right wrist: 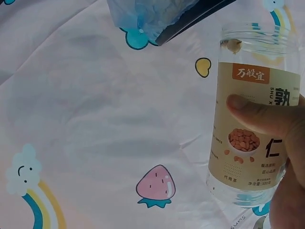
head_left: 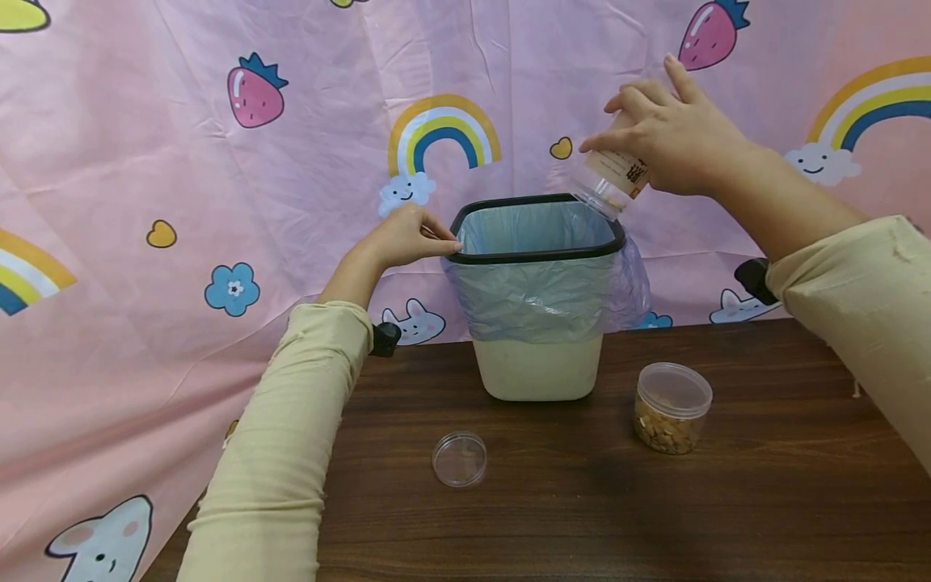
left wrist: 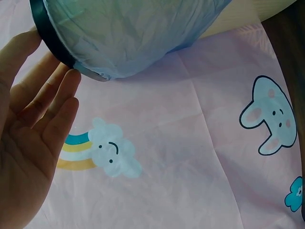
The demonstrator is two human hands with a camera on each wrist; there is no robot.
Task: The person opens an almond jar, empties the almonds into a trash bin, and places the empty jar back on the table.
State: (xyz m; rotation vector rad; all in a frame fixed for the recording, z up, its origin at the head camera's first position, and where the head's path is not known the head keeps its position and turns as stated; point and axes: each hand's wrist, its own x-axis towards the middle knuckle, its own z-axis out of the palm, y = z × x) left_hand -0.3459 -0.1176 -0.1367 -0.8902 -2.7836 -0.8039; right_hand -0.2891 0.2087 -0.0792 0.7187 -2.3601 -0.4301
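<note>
My left hand [head_left: 402, 237] pinches the black rim of a trash bin [head_left: 538, 370] at its left front corner; in the left wrist view the fingers [left wrist: 65, 90] meet that rim. A bluish plastic bag [head_left: 534, 303] lines the bin and folds over its outside. My right hand [head_left: 672, 133] grips a clear, labelled plastic jar [right wrist: 248, 129], tilted mouth down over the bin's right rear edge. No lid covers the jar's mouth. A small brownish piece [right wrist: 233, 46] sits inside near the mouth; the rest of the jar looks nearly empty.
On the dark wooden table [head_left: 553, 525], a short clear tub [head_left: 671, 408] with a translucent lid holds tan bits, right of the bin. A round clear lid [head_left: 460, 459] lies in front of the bin. Behind hangs a pink patterned cloth [head_left: 305, 178].
</note>
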